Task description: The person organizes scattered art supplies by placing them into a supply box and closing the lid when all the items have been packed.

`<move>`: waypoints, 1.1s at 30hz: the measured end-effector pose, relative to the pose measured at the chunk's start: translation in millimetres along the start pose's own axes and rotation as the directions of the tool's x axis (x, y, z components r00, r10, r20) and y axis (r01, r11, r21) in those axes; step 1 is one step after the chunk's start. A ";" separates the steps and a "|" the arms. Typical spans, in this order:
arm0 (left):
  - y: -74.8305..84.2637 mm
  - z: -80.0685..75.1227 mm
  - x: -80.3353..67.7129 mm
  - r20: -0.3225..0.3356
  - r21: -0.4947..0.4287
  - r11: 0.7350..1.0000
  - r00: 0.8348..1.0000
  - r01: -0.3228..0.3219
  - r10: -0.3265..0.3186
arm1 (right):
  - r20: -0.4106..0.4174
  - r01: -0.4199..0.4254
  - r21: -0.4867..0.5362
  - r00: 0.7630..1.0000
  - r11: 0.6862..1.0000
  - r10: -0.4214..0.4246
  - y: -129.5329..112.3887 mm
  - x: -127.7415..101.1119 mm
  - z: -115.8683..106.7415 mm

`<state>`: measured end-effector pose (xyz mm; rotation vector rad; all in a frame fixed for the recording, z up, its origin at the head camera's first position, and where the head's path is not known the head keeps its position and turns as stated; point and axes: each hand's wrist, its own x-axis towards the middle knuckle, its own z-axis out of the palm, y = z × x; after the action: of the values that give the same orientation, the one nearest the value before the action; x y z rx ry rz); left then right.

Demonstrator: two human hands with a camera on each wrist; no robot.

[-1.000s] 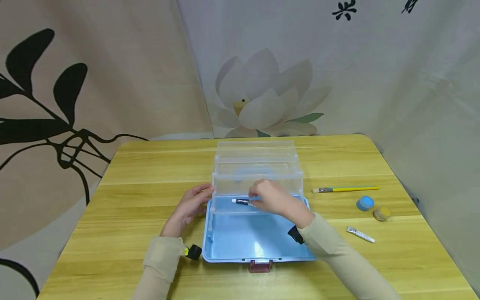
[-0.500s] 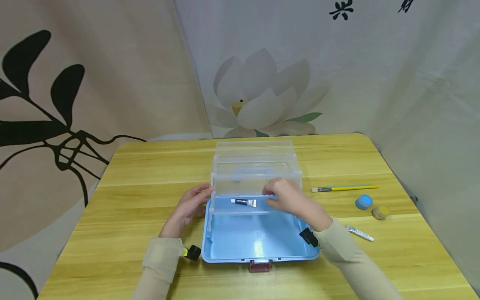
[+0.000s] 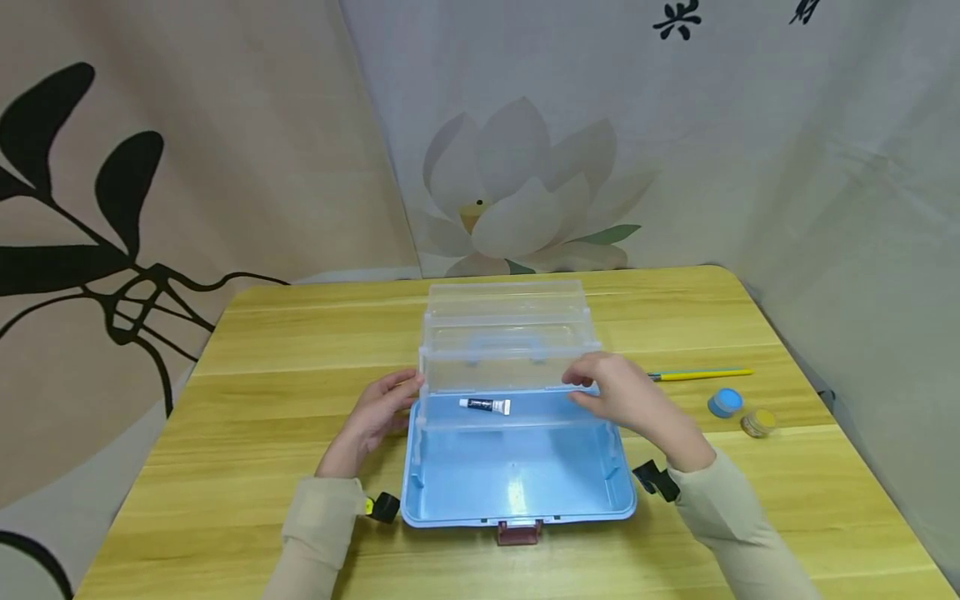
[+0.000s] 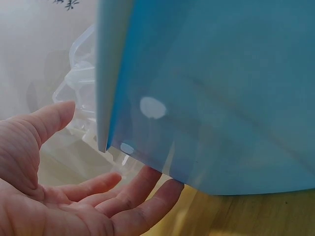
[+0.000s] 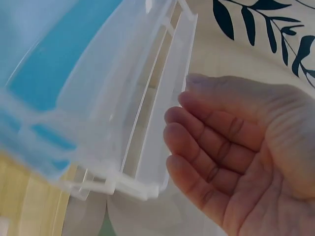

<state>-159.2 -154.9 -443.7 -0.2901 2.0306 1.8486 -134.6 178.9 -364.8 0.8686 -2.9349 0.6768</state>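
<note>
A blue storage box (image 3: 517, 487) lies open on the wooden table, its clear fold-out trays (image 3: 510, 354) raised at the back. A small paint tube (image 3: 485, 406) lies in the lowest clear tray. My left hand (image 3: 378, 412) rests with relaxed fingers against the box's left side; in the left wrist view the left hand (image 4: 74, 191) lies open beside the blue wall (image 4: 206, 88). My right hand (image 3: 618, 396) is at the right end of the lowest tray, holding nothing; the right wrist view shows its fingers (image 5: 211, 147) open and beside the clear tray edge (image 5: 162, 118).
On the table to the right lie a yellow-handled paintbrush (image 3: 701, 375), a blue paint pot (image 3: 727, 403) and a yellow paint pot (image 3: 759, 423). A dark red latch (image 3: 517, 532) sits on the box's front edge. Patterned curtains hang behind the table.
My right hand let go of the paint tube, leaving it in the lowest clear tray, and moved right to the tray's end. The left hand stayed put.
</note>
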 end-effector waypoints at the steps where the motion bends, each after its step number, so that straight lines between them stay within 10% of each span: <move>1: 0.0 0.0 -0.2 0.001 0.003 1.000 1.000 0.000 0.000 | -0.009 0.002 0.000 1.000 1.000 -0.002 2.4 -2.4 -0.8; 33: 0.9 0.4 -0.5 -0.001 0.013 1.000 1.000 -0.001 0.001 | -0.112 -0.188 0.000 0.976 0.982 0.187 77.0 -95.1 -5.0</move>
<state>-159.0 -154.5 -442.7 -0.2872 2.0428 1.8355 -94.7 288.2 -403.3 0.5377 -2.9400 0.6918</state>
